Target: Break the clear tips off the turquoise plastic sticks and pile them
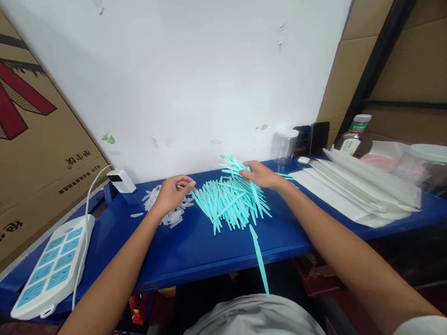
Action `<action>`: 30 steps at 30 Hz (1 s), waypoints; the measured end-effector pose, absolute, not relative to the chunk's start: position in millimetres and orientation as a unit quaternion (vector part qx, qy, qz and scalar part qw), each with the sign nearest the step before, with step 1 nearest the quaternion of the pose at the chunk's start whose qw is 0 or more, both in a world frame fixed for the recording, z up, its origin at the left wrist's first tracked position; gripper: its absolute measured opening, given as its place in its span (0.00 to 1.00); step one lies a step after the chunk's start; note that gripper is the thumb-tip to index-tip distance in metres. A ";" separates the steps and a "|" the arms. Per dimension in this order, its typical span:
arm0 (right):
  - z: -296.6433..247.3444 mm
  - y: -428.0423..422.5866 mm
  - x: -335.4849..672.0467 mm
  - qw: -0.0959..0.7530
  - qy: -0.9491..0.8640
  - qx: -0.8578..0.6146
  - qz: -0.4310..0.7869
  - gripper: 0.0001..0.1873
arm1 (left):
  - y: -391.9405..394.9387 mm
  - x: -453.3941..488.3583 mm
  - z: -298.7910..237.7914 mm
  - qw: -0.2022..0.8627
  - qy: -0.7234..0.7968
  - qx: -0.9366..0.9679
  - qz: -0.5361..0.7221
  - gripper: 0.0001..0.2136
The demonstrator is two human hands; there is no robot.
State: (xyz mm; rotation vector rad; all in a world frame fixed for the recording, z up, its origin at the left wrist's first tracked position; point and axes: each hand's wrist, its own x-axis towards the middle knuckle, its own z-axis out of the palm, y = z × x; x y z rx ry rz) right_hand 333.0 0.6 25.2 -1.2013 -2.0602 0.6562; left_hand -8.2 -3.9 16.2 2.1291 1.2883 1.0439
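A heap of slim turquoise sticks [230, 208], which look like eyebrow razors, lies on the blue table [199, 263]. My right hand [261, 175] is closed around several of them above the heap's far right side, their ends fanning out to the left. My left hand [176, 192] is pinched at the fingertips beside the heap's left edge; whether something small is between them I cannot make out. Under and around that hand is a pile of small translucent white pieces [172, 218], resembling caps. One single turquoise razor [259, 259] sticks out past the table's front edge.
A power strip [52, 266] and a white plug-in device [122, 180] with a cable are at the left. On the right are stacked white packets [366, 188], a clear jar [285, 145], a bottle [353, 135] and a lidded tub [439, 155]. A wall rises behind.
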 end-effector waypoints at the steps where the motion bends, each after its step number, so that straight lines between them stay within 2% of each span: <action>1: 25.5 0.1 332.8 0.332 -0.785 -0.453 0.261 0.13 | -3.8 -7.9 16.0 0.245 0.463 0.759 0.388 0.23; 5: 26.6 -3.0 330.3 0.345 -0.785 -0.419 0.298 0.15 | -3.1 -6.0 15.2 0.320 0.446 0.724 0.418 0.25; 17: 31.7 -20.3 309.9 0.347 -0.782 -0.376 0.356 0.22 | -8.1 6.2 11.5 0.431 0.433 0.639 0.467 0.25; 30: 24.0 -15.9 306.0 0.364 -0.766 -0.380 0.370 0.26 | -8.8 10.9 11.2 0.463 0.429 0.601 0.491 0.19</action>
